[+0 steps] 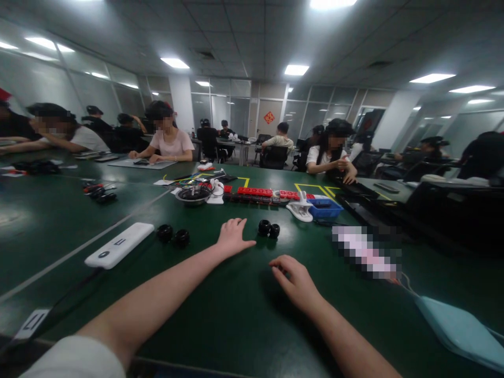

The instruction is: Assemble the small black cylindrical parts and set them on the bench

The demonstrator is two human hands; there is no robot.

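Observation:
My left hand [233, 237] is stretched over the green table [220, 325] with its fingers spread and nothing in it. Just to its right lies a pair of small round black parts [269, 228], apart from my fingers. A second, similar black pair [173, 235] rests to the left, beyond my forearm. My right hand [293, 278] hovers nearer to me, below the right-hand pair. Its fingers are loosely curled, thumb close to the forefinger, a small gap showing and no object visible there.
A white power strip or power bank [120, 245] with a cable lies left. Farther back are a metal-rimmed dish [192, 195], red blocks [255, 191], a white clip stand [301, 208] and a blue tray [326, 208]. A light-blue case [459, 328] lies right. People sit across the table.

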